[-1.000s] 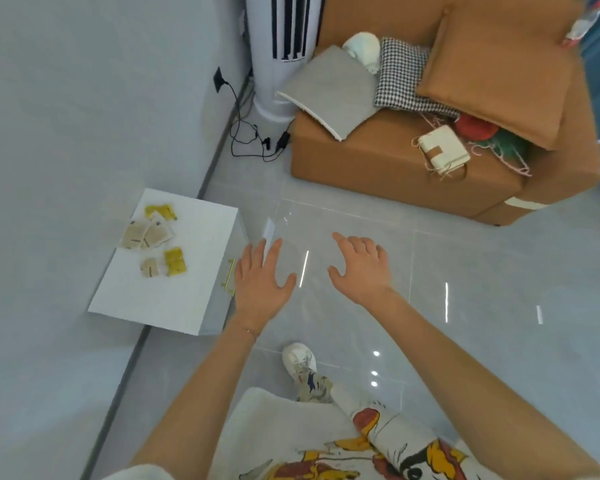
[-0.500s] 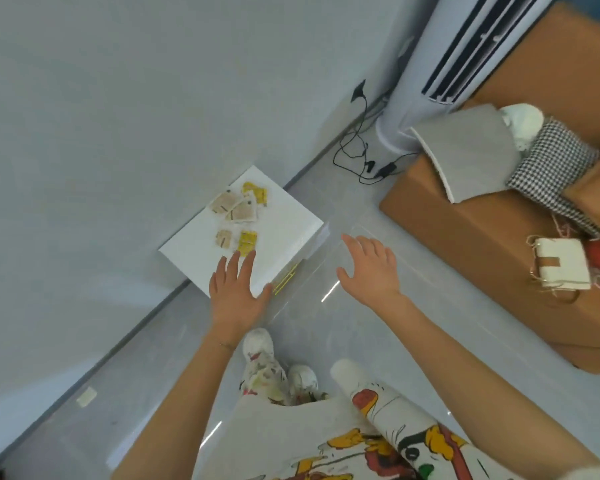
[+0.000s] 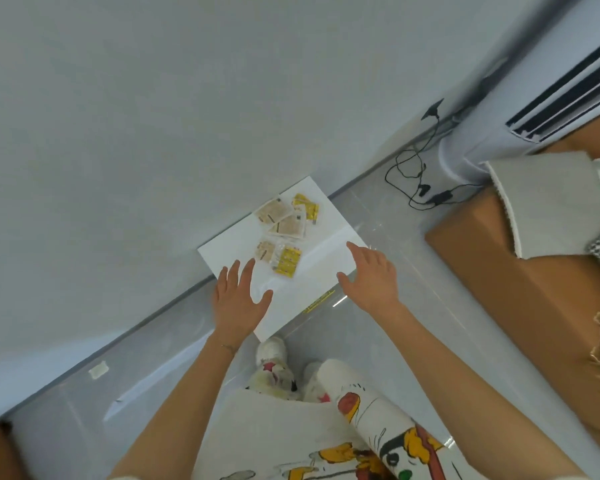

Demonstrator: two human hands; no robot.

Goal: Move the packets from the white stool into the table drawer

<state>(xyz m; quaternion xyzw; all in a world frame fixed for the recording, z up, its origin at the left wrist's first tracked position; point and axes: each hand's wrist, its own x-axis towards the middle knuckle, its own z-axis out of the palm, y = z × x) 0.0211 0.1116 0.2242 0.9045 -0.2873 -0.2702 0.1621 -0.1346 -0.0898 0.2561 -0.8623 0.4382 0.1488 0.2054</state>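
Several small tan and yellow plastic packets (image 3: pixel 287 226) lie loose, some overlapping, on the flat white square stool (image 3: pixel 229 252) by the wall. Left hand (image 3: pixel 238 301) and right hand (image 3: pixel 371 277) hover over its near edge, fingers spread wide, holding nothing. Risk: thin slick packets slide apart or drop to the floor in a scoop, some get left behind
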